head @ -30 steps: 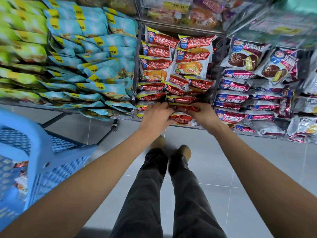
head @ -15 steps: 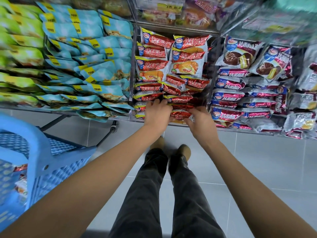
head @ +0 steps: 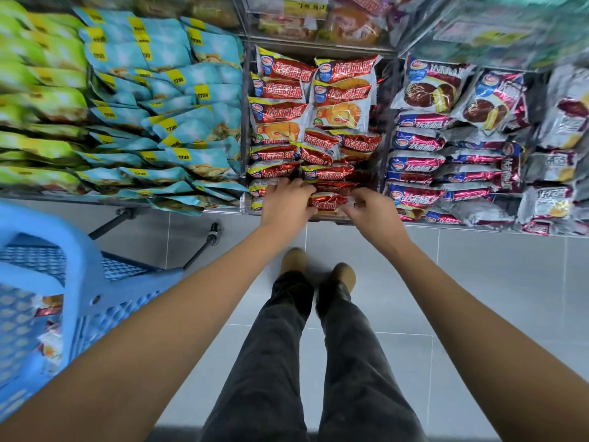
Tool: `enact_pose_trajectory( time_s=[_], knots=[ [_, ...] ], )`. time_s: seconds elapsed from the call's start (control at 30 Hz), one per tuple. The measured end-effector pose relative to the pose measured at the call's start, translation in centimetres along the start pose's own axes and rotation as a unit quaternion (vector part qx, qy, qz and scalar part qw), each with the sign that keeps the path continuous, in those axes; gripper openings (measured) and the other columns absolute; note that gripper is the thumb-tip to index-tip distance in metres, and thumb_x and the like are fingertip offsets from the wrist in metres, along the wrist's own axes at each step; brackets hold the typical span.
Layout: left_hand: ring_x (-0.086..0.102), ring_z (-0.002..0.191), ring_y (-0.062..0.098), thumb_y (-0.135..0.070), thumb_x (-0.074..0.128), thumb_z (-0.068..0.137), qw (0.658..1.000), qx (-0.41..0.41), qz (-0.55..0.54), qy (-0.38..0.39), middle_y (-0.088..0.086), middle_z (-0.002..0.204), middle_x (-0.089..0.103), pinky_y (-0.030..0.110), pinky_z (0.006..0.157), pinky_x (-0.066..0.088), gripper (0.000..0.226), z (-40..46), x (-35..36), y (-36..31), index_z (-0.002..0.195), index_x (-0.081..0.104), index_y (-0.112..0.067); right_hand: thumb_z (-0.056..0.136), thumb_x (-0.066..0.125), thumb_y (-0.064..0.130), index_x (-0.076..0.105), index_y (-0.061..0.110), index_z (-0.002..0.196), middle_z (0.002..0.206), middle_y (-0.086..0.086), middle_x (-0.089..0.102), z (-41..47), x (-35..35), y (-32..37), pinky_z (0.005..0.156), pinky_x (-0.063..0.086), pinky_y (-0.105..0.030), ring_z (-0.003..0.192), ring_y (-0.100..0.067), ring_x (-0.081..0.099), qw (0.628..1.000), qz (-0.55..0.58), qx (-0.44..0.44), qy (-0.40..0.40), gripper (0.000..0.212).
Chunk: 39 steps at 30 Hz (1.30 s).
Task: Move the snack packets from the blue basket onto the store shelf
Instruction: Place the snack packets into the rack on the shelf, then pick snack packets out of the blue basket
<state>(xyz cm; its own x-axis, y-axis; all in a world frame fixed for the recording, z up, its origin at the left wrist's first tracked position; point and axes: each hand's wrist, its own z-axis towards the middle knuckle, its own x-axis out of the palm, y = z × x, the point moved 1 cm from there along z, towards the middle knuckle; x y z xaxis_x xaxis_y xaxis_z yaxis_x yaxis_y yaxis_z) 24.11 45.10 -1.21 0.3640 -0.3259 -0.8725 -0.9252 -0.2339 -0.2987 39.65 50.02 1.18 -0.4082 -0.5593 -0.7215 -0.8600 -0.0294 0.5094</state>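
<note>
A red snack packet (head: 326,200) lies at the front of the shelf's middle compartment, on a stack of like red packets (head: 315,122). My left hand (head: 285,207) grips its left end, fingers curled over it. My right hand (head: 373,212) pinches its right end with bent fingers. The blue basket (head: 83,282) stands at the lower left beside my left arm, and a few more snack packets (head: 47,317) show through its mesh. The store shelf (head: 105,200) runs across the top of the view.
Blue and green bags (head: 165,122) fill the shelf to the left, purple-and-silver cake packets (head: 446,154) fill the right. A clear divider (head: 243,122) walls the red compartment. Black cart legs (head: 204,247) stand under the shelf. My legs and shoes (head: 294,260) are on the grey tile floor.
Both hands have drawn back slightly toward the shelf's front edge. The right hand slid from on top of the packets to the right end of the front red packet.
</note>
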Motion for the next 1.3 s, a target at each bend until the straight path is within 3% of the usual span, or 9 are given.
enact_pose_trajectory(
  time_s=[0.2,0.3,0.4,0.5,0.83,0.93,1.03,1.13,1.3],
  knots=[
    [0.055,0.103,0.019,-0.022,0.057,0.086,0.972,-0.032,-0.207,-0.107,-0.002,0.111,0.062,0.036,0.088,0.044,0.026,-5.7,-0.2,1.1,0.112,0.06,-0.019,0.089,0.059,0.027,0.067,0.01,0.101,0.094,-0.005,0.07,-6.1,-1.1,-1.1,0.068,0.042,-0.021,0.08,-0.013,0.059,0.994,0.064,0.029,-0.083,0.022],
    [0.057,0.089,0.013,-0.018,0.056,0.089,0.922,-0.11,-0.37,-0.013,-0.005,0.098,0.062,0.025,0.082,0.045,0.019,-10.7,1.0,2.1,0.106,0.063,-0.016,0.09,0.058,0.028,0.068,0.01,0.101,0.091,-0.004,0.071,-10.3,-0.5,-2.3,0.073,0.045,-0.025,0.083,-0.016,0.063,0.993,0.097,0.055,-0.025,0.024],
    [0.055,0.088,0.012,-0.021,0.056,0.089,0.917,-0.129,-0.363,0.098,-0.003,0.096,0.06,0.017,0.075,0.043,0.019,-16.9,3.4,3.3,0.105,0.062,-0.014,0.09,0.057,0.025,0.068,0.009,0.101,0.093,-0.007,0.071,-14.5,1.3,-3.6,0.082,0.051,-0.032,0.087,-0.021,0.066,0.993,0.094,0.051,0.048,0.023],
    [0.054,0.087,0.015,-0.017,0.058,0.088,0.913,-0.175,-0.352,0.111,0.001,0.094,0.06,0.028,0.081,0.043,0.016,-23.7,6.5,4.2,0.099,0.064,-0.008,0.091,0.056,0.024,0.066,0.01,0.104,0.095,-0.008,0.071,-18.5,3.8,-5.0,0.084,0.053,-0.035,0.087,-0.022,0.067,0.989,0.078,0.042,0.12,0.022],
    [0.061,0.085,0.011,-0.022,0.052,0.089,0.824,-0.374,-0.426,-0.026,-0.011,0.092,0.062,0.023,0.078,0.041,0.014,-44.6,10.1,8.5,0.099,0.063,-0.023,0.09,0.053,0.015,0.066,0.009,0.098,0.094,-0.002,0.064,-24.4,12.2,4.2,0.082,0.042,-0.026,0.089,-0.018,0.058,0.96,-0.024,-0.112,0.257,0.016],
    [0.062,0.075,0.011,-0.017,0.049,0.09,0.754,-0.432,-0.483,-0.106,-0.01,0.085,0.066,0.019,0.069,0.043,0.015,-48.9,10.1,11.4,0.094,0.06,-0.025,0.089,0.053,0.015,0.066,0.012,0.095,0.09,-0.001,0.063,-25.1,15.4,9.8,0.082,0.043,-0.026,0.089,-0.019,0.06,0.947,-0.043,-0.139,0.286,0.014],
    [0.063,0.068,0.008,-0.013,0.046,0.089,0.663,-0.491,-0.528,-0.202,-0.01,0.082,0.067,0.017,0.062,0.042,0.018,-51.8,9.9,14.5,0.093,0.062,-0.022,0.087,0.055,0.014,0.062,0.021,0.086,0.087,0.003,0.064,-26.2,18.7,15.5,0.071,0.037,-0.012,0.081,-0.013,0.058,0.934,-0.061,-0.177,0.303,0.01],
    [0.062,0.066,0.006,-0.009,0.045,0.089,0.608,-0.513,-0.541,-0.274,-0.009,0.08,0.067,0.013,0.062,0.043,0.019,-53.5,9.2,18.7,0.09,0.062,-0.019,0.086,0.054,0.012,0.061,0.024,0.081,0.08,0.005,0.064,-27.3,22.9,21.4,0.06,0.037,-0.002,0.077,-0.011,0.058,0.921,-0.084,-0.207,0.318,0.015],
    [0.061,0.074,0.003,-0.009,0.045,0.091,0.588,-0.504,-0.542,-0.327,-0.017,0.082,0.064,0.009,0.069,0.041,0.021,-53.9,7.6,29.2,0.092,0.061,-0.023,0.089,0.054,0.011,0.066,0.008,0.101,0.095,-0.008,0.071,-27.7,30.8,31.0,0.078,0.046,-0.027,0.081,-0.013,0.058,0.899,-0.106,-0.235,0.355,0.016]
  ],
)
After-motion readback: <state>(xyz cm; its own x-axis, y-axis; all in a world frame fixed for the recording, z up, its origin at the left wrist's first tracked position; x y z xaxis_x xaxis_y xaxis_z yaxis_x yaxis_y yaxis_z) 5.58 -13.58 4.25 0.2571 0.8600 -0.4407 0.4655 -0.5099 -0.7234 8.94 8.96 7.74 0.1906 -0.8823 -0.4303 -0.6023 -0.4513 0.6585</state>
